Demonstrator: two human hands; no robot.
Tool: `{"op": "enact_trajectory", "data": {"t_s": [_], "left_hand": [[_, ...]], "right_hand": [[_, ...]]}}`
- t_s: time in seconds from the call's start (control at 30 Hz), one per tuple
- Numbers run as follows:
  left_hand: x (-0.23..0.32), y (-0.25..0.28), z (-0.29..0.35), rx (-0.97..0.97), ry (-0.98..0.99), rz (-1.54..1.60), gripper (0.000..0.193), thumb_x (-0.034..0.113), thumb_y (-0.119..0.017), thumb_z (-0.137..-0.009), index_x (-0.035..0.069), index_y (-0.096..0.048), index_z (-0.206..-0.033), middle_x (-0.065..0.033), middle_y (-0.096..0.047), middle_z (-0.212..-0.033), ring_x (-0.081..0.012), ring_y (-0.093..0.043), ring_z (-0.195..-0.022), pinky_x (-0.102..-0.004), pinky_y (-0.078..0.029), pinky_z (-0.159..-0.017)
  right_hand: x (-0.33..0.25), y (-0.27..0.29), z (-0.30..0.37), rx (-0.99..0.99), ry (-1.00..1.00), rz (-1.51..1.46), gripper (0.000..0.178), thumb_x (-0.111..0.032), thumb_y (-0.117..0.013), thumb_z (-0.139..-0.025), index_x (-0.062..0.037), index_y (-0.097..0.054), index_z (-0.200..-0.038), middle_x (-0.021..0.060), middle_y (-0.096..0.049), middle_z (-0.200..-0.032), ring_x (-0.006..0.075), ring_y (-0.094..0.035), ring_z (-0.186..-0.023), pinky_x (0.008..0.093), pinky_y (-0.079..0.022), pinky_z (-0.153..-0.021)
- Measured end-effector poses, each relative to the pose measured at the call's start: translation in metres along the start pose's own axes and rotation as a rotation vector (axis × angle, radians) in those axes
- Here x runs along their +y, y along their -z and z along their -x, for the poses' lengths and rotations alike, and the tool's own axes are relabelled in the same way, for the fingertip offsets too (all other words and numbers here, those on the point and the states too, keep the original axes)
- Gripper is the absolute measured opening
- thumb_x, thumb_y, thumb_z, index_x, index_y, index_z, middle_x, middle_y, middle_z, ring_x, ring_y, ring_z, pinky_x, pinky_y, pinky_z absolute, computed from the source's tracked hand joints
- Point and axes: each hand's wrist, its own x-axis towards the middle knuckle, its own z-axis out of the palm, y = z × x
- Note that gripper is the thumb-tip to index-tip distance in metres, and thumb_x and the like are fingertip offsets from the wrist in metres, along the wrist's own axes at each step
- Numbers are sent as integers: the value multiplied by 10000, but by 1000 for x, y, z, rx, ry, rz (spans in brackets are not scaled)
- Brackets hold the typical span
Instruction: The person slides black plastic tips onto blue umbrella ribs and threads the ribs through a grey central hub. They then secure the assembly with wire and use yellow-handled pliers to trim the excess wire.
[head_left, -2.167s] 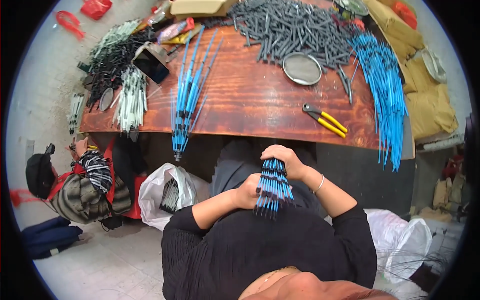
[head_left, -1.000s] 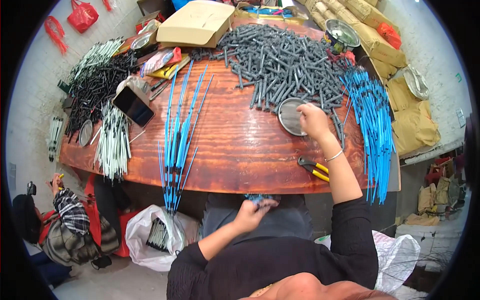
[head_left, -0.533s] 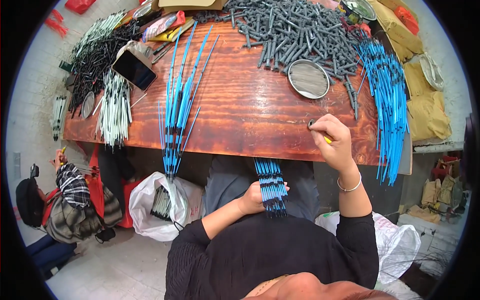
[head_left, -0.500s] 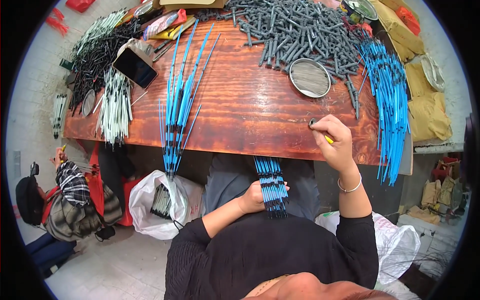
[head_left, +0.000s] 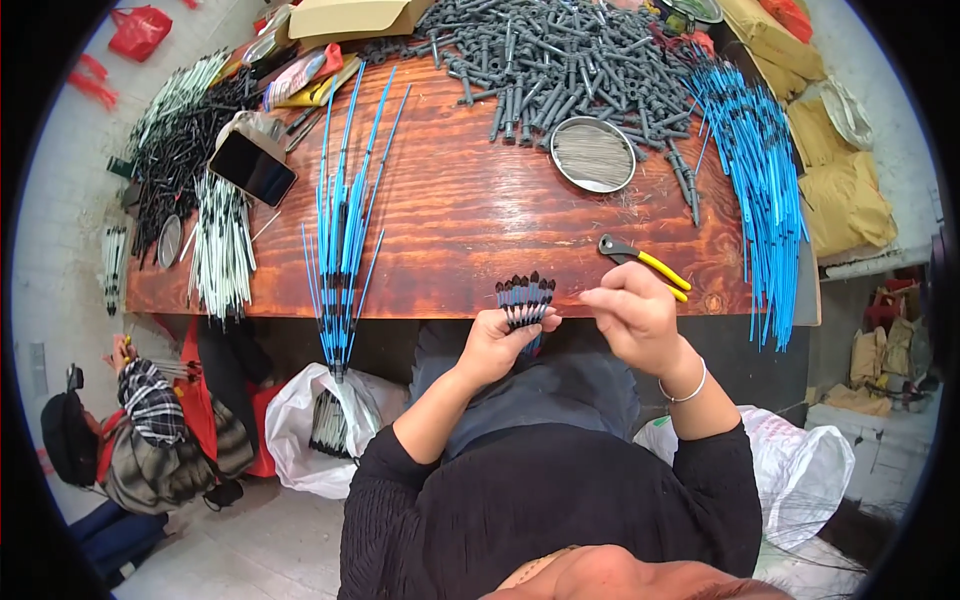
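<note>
My left hand [head_left: 493,347] grips a bundle of thin blue rods with black bands [head_left: 526,294]. The bundle is tipped so its dark ends face up at the table's front edge; its lower part is mostly hidden. Just right of it is my right hand [head_left: 637,318], with thumb and forefinger pinched together, apart from the bundle. Whatever may be in that pinch is too small to make out. End-cutting pincers with yellow handles [head_left: 660,268] lie on the table right behind my right hand, not held.
A round dish of fine wire pieces [head_left: 593,155] stands before a heap of grey plastic parts [head_left: 570,70]. Blue rods lie at the right [head_left: 765,200] and left centre [head_left: 345,220]. A phone [head_left: 252,176] leans near white rods [head_left: 222,250]. Another person [head_left: 160,430] sits at left.
My right hand has let go of the pincers, now on the table, and come closer to the left. My left hand has raised the bundle and turned its ends upward.
</note>
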Motion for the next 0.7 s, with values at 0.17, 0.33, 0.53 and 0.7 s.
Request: {"op": "enact_trajectory", "data": {"t_s": [0.17, 0.33, 0.53, 0.7], "left_hand": [[4, 0, -5, -24, 19, -17, 223, -28, -518, -847, -10, -605, -1052, -86, -652, -963, -151, -612, -907, -285, -478, -826], [6, 1, -5, -14, 38, 17, 212, -24, -523, -848, -7, -617, -1037, -82, -654, -961, -147, -612, -901, -284, -478, -825], [6, 1, -4, -15, 38, 8, 204, -25, -525, -846, -3, -626, -1022, -76, -655, -958, -143, -612, -899, -277, -478, -823], [9, -2, -6, -23, 32, -28, 205, -31, -524, -843, -1, -629, -1017, -71, -655, -953, -137, -609, -903, -272, -478, -818]], "right_hand": [[-6, -1, -4, -59, 39, 134, 248, 72, -616, -610, -8, -616, -845, 86, -508, -719, 219, -498, -600, 306, -400, -524], [-7, -5, -9, -58, 31, 190, 256, 50, -607, -569, -20, -599, -815, 80, -478, -713, 233, -505, -615, 329, -419, -540], [-8, -3, -13, -117, 26, 199, 255, 51, -598, -568, -15, -589, -815, 81, -483, -729, 238, -512, -632, 337, -424, -562], [-8, -6, -12, -92, 30, 154, 257, 39, -607, -576, -25, -598, -825, 80, -483, -717, 235, -514, -636, 334, -426, -565]]}}
